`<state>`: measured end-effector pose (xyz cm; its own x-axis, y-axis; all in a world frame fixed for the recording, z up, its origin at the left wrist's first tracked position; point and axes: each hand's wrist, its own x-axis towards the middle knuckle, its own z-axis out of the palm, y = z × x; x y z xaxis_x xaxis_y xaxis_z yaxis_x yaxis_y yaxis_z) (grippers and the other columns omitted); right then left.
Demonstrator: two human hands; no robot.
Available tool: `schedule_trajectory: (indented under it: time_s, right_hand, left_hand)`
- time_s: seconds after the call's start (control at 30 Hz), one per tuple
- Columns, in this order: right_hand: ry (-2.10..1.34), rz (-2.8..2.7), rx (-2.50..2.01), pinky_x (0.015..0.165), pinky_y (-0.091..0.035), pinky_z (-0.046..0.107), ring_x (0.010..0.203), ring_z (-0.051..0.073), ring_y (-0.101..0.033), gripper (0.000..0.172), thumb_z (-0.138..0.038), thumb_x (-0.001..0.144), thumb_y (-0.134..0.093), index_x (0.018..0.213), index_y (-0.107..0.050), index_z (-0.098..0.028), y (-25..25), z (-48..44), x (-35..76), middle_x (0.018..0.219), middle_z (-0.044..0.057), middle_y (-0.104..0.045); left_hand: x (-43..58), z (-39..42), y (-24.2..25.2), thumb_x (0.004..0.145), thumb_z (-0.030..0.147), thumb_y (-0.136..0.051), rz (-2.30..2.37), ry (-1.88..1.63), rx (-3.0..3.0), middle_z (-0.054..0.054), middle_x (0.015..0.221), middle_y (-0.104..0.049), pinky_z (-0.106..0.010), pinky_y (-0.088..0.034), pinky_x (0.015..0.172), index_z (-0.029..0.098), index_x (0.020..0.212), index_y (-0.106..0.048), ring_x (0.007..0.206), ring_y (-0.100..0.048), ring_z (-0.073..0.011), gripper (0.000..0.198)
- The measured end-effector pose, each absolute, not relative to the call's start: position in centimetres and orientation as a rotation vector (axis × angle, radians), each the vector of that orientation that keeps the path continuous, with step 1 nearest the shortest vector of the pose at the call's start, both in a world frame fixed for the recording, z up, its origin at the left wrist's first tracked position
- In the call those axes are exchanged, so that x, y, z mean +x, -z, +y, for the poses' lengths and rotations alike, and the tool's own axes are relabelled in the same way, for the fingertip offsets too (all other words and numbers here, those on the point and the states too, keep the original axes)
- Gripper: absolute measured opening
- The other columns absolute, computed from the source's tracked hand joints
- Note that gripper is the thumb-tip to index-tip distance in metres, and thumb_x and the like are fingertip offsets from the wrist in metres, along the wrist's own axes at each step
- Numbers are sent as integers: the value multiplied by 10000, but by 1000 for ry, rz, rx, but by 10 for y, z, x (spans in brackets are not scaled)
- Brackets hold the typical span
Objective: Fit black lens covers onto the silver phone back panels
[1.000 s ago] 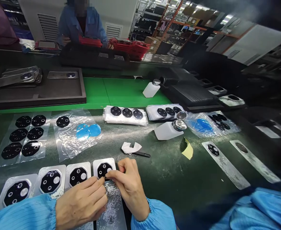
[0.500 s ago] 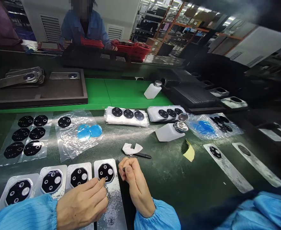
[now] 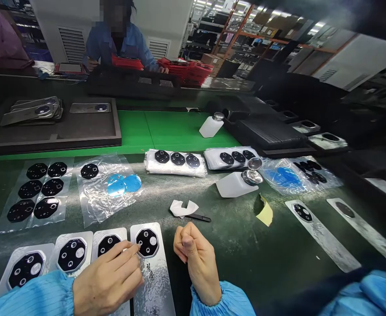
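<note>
In the head view, a row of silvery phone back covers lies at the lower left, each with a black octagonal camera lens plate. My left hand (image 3: 109,277) reaches over this row with its fingers stretched out. Its fingertips rest at the left edge of the black lens plate (image 3: 147,242) on the rightmost back cover (image 3: 156,281). Just right of that cover, my right hand (image 3: 197,261) is closed, thumb over curled fingers. Whatever it may hold is hidden. Beyond it lie a crumpled white wipe (image 3: 179,209) and black tweezers (image 3: 200,217).
Clear sheets of black lens plates (image 3: 52,186) lie at the left, with stacked sheets (image 3: 176,167) further back. A white pump bottle (image 3: 235,184) stands behind a yellow scrap (image 3: 265,213). Two narrow covers (image 3: 324,241) lie at right. A person (image 3: 120,48) sits across the bench.
My left fingertips have shifted slightly left and up along the lens plate. My right hand has moved right, away from the cover; the dark bit at its fingertips no longer shows.
</note>
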<state>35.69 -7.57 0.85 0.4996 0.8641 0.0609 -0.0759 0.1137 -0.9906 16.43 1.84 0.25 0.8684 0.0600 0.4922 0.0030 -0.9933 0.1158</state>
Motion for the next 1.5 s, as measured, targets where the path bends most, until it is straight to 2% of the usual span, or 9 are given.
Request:
schedule_trajectory:
  time_s: [0.13, 0.27, 0.4, 0.47, 0.57, 0.77, 1.03, 1.27, 1.5]
  right_hand:
    - [-750, -753, -1308, 432, -258, 219, 471, 73, -324, 462, -561, 933, -526, 650, -394, -221, -10, -75, 358, 559, -71, -354]
    - [-772, -703, -1375, 427, -327, 204, 498, 72, -416, 352, -482, 868, -663, 717, -516, -200, -12, -73, 359, 644, -41, -475]
    - [-790, -676, -1374, 440, -424, 204, 553, 94, -505, 233, -416, 824, -719, 854, -626, -205, -13, -72, 359, 740, -14, -552]
    - [-781, -707, -1353, 461, -453, 213, 565, 98, -514, 191, -386, 828, -715, 831, -654, -205, -13, -72, 359, 748, -8, -556]
    - [-801, -725, -1325, 476, -474, 219, 569, 98, -521, 199, -373, 808, -735, 768, -657, -195, -15, -71, 360, 755, -2, -562]
    - [-835, -751, -1348, 558, -531, 232, 594, 104, -566, 178, -381, 882, -651, 859, -654, -205, -18, -71, 358, 765, -1, -600]
    - [-702, -891, -1441, 639, -544, 261, 724, 145, -638, 127, -221, 903, -593, 1030, -595, -228, -10, -76, 355, 848, 14, -629]
    - [-401, -1539, -1533, 673, -482, 276, 800, 154, -556, 152, -77, 922, -527, 942, -623, -193, -19, -67, 343, 954, 64, -550]
    - [18, -1749, -1601, 675, -416, 307, 840, 189, -459, 192, -31, 930, -476, 926, -615, -165, -12, -59, 332, 979, 90, -526]
  left_hand:
    - [164, 20, -2, 952, 107, -486, 64, -764, 2923, -23, 795, -622, -379, -371, 1110, 160, 763, -569, 1039, -644, -180, 213]
    - [162, 20, -2, 951, 101, -494, 28, -717, 2937, -34, 816, -625, -391, -330, 1142, 146, 779, -583, 1073, -631, -191, 200]
    - [159, 20, -1, 941, 86, -508, -7, -676, 2986, -49, 848, -641, -410, -346, 1128, 134, 816, -602, 1112, -616, -215, 163]
    - [158, 20, 0, 940, 91, -508, -19, -675, 3005, -53, 860, -654, -421, -375, 1106, 136, 831, -606, 1123, -614, -226, 153]
    - [157, 20, 1, 944, 104, -504, -34, -679, 3024, -56, 893, -674, -427, -395, 1089, 143, 839, -607, 1128, -616, -230, 151]
    - [157, 20, 3, 942, 95, -491, -6, -679, 3009, -65, 896, -673, -417, -398, 1094, 138, 852, -605, 1129, -617, -228, 152]
    - [159, 18, 0, 930, 75, -493, 17, -705, 2992, -63, 882, -653, -401, -418, 1071, 135, 839, -601, 1086, -629, -221, 154]
    - [163, 16, -9, 934, 66, -444, 13, -754, 3066, -67, 852, -639, -403, -449, 1011, 124, 829, -614, 981, -639, -221, 207]
    - [167, 17, -15, 929, 50, -413, 7, -772, 3084, -49, 789, -612, -404, -456, 982, 128, 802, -606, 904, -636, -215, 244]
